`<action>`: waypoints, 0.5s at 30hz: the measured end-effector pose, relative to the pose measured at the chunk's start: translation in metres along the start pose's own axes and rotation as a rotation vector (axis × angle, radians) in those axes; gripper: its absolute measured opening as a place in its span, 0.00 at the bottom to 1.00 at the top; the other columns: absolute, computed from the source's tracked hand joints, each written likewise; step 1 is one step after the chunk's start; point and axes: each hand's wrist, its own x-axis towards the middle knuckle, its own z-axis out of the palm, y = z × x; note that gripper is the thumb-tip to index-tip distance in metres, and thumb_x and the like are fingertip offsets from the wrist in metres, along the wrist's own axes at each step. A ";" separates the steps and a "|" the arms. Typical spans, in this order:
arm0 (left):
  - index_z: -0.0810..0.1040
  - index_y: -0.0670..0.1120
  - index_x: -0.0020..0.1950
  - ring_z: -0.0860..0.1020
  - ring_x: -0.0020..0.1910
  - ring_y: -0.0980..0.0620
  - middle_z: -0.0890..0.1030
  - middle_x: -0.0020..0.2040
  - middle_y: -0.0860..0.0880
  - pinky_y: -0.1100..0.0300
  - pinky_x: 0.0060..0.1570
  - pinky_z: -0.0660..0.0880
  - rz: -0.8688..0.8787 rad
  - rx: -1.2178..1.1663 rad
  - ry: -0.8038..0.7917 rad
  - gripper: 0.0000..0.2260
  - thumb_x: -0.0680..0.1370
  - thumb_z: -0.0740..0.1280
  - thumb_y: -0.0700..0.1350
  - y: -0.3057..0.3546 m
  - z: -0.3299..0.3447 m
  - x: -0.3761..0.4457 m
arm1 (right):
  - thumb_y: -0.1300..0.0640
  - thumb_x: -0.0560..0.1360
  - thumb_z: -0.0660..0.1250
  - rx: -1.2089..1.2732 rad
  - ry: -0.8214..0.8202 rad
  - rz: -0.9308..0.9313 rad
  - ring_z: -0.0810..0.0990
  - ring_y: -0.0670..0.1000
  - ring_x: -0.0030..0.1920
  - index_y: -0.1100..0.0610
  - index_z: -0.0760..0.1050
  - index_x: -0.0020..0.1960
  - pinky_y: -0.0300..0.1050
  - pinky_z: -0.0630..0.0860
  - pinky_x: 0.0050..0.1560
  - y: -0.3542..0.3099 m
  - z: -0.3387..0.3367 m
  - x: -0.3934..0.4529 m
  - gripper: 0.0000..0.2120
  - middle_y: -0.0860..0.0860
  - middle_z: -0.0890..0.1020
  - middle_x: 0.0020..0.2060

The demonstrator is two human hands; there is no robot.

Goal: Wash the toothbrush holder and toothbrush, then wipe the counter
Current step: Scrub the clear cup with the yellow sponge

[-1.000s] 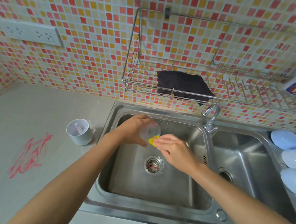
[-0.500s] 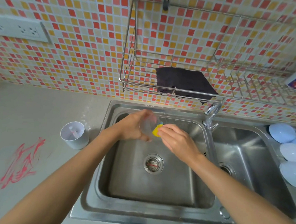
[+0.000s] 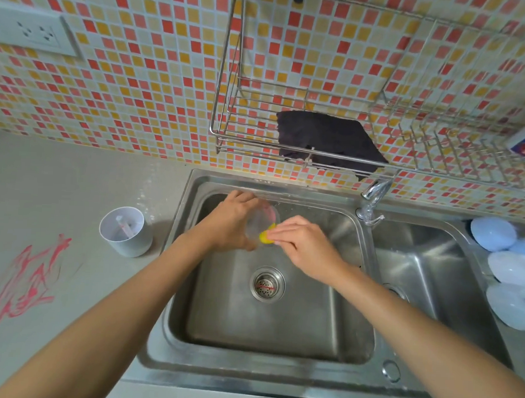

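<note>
Clear plastic cup (image 3: 261, 226) gripped in left hand (image 3: 234, 221), right hand (image 3: 303, 246) pinching yellow sponge (image 3: 265, 237) against its rim, white toothbrush holder (image 3: 125, 231) left of hands

Left hand (image 3: 232, 221) curled gripping, right hand (image 3: 304, 246) pinching, both forearms extended.

A single head-worn, wide-angle view looks steeply down and forward from above the near edge of a double sink (image 3: 189, 286), close over it. The tiled wall (image 3: 139, 86) fills 12 o'clock; the grey counter (image 3: 58, 188) lies at 9 o'clock.
</note>
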 end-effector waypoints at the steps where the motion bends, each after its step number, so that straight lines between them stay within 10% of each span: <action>1: 0.69 0.49 0.72 0.68 0.64 0.48 0.73 0.65 0.50 0.56 0.66 0.66 0.021 -0.011 -0.018 0.41 0.61 0.80 0.52 0.002 0.000 0.001 | 0.66 0.73 0.69 -0.198 -0.019 -0.135 0.78 0.53 0.54 0.56 0.83 0.54 0.48 0.77 0.53 0.007 -0.002 0.002 0.12 0.50 0.84 0.50; 5: 0.69 0.50 0.71 0.69 0.64 0.49 0.74 0.65 0.51 0.60 0.64 0.65 0.027 -0.056 -0.006 0.39 0.63 0.80 0.51 0.006 -0.007 0.006 | 0.70 0.64 0.74 -0.432 0.117 -0.322 0.76 0.56 0.53 0.58 0.82 0.52 0.49 0.77 0.48 0.015 -0.009 0.010 0.18 0.49 0.84 0.49; 12: 0.69 0.49 0.72 0.68 0.64 0.50 0.73 0.66 0.51 0.62 0.61 0.66 0.023 0.013 -0.027 0.40 0.63 0.80 0.49 0.003 -0.018 0.012 | 0.64 0.74 0.68 0.269 0.093 0.228 0.78 0.49 0.54 0.54 0.84 0.53 0.37 0.70 0.58 -0.014 0.000 0.005 0.11 0.50 0.84 0.49; 15: 0.69 0.51 0.71 0.68 0.62 0.50 0.73 0.66 0.52 0.60 0.63 0.68 0.039 0.010 -0.054 0.39 0.63 0.80 0.49 0.010 -0.017 0.012 | 0.68 0.73 0.69 0.031 0.039 -0.005 0.78 0.50 0.53 0.56 0.84 0.53 0.44 0.74 0.58 -0.006 -0.010 0.008 0.12 0.50 0.84 0.48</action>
